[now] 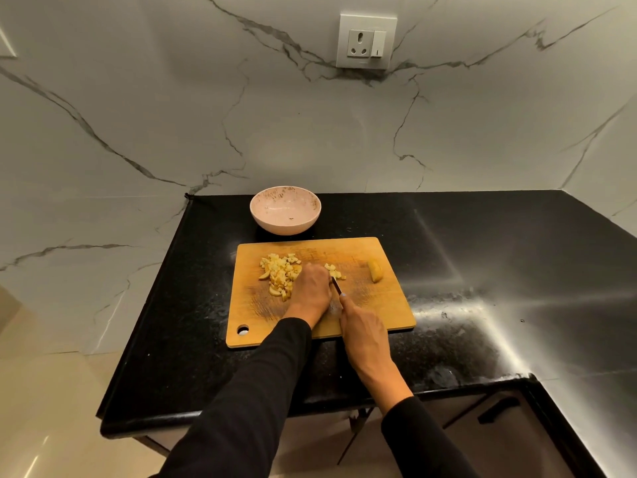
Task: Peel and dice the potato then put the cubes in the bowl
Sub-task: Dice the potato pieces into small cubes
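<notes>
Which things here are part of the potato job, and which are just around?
In use: diced potato, uncut potato piece, cutting board, knife, bowl, left hand, right hand.

Just there: wall socket, black counter, cabinet handle.

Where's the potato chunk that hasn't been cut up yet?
In the head view, the uncut potato piece lies near the right edge of the cutting board, apart from the diced cubes and to the right of both hands.
</notes>
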